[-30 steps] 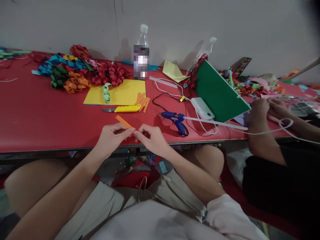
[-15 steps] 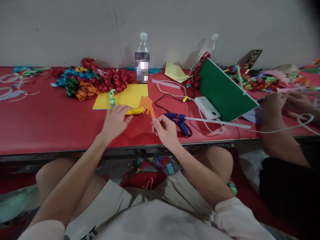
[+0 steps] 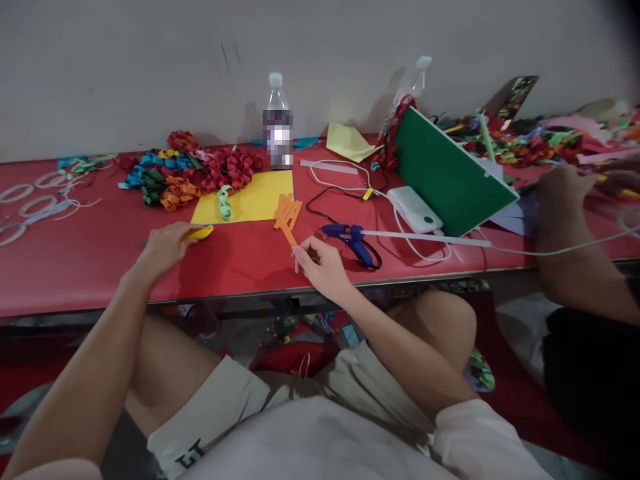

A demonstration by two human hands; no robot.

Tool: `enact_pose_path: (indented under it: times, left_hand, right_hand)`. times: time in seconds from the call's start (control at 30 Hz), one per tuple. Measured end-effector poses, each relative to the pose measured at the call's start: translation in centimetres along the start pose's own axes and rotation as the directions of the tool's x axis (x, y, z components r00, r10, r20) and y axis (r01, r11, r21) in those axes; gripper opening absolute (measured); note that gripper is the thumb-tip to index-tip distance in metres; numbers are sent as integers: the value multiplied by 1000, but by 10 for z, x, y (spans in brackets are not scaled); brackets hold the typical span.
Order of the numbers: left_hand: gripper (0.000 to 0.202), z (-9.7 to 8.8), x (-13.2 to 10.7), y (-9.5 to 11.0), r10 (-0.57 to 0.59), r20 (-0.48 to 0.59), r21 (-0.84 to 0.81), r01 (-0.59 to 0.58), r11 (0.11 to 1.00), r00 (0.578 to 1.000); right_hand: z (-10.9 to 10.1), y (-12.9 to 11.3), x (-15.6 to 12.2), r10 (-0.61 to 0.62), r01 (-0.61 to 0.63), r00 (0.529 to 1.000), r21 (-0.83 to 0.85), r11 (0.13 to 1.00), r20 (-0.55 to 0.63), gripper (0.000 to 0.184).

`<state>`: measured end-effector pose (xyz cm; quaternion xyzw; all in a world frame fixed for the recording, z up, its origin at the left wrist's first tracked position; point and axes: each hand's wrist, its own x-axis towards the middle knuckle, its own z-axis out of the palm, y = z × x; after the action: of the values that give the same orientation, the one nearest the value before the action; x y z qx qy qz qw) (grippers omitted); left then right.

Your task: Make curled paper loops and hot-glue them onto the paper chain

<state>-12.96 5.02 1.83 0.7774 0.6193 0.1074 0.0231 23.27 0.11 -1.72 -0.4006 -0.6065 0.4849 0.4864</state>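
Note:
My left hand (image 3: 167, 250) is closed around a yellow utility knife (image 3: 201, 233) over the red table; its yellow end sticks out to the right of the fingers, and my hand covers most of the rest. My right hand (image 3: 323, 263) pinches the lower end of an orange paper strip (image 3: 289, 235) between thumb and fingers. Just beyond it, more orange paper strips (image 3: 286, 208) lie in a loose pile at the corner of a yellow sheet (image 3: 260, 190). Close by on the right rests a blue glue gun (image 3: 355, 240) with a long glue stick (image 3: 425, 238) in its back.
Curled paper chains (image 3: 185, 167) and a bottle (image 3: 278, 140) stand along the back. A green board (image 3: 450, 173) leans beside a white power bank (image 3: 415, 209) and cables. At right, another person's hands (image 3: 567, 190) work near scattered paper pieces. White rings (image 3: 37, 205) lie at far left.
My left hand has picked up the yellow utility knife and carried it left, away from the orange strips. My right hand keeps its pinch on the strip, slightly lower and nearer me.

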Motion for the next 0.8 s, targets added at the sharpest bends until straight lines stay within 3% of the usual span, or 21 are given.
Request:
enact_pose_path:
  times: [0.07, 0.17, 0.3, 0.43, 0.53, 0.63, 0.7, 0.8]
  left_hand:
    - [35, 3, 1, -3, -1, -19, -12, 1, 1000, 1000]
    - [43, 12, 14, 17, 10, -105, -11, -11, 1000, 994]
    - [37, 32, 45, 49, 46, -176, 60, -36, 998, 983]
    - [24, 50, 63, 58, 14, -197, 145, 15, 989, 980]
    - [25, 53, 57, 58, 21, -250, 76, -1, 997, 968]
    - [27, 47, 41, 64, 28, -353, -179, -97, 979, 935]
    - [28, 42, 30, 71, -3, -383, -336, -136, 932, 924]
    - [36, 36, 13, 85, 9, -406, -384, -180, 906, 914]
  right_hand:
    - [1, -2, 0, 7, -7, 1000, -18, 1000, 13, 38]
    - [2, -7, 1, 3, -2, 1000, -46, 999, 29, 38]
    - [1, -17, 2, -16, 18, 1000, -81, 997, 24, 35]
    - [-1, -27, 4, -21, 28, 999, -169, 985, 38, 30]
    - [-2, -31, 5, -44, 52, 998, -242, 969, 38, 29]
    - [-1, -26, 6, -63, 69, 998, -251, 965, 31, 21]
    - [1, -18, 6, -43, 47, 999, -222, 974, 24, 18]
    - [8, -4, 7, 36, -31, 999, -167, 985, 28, 21]
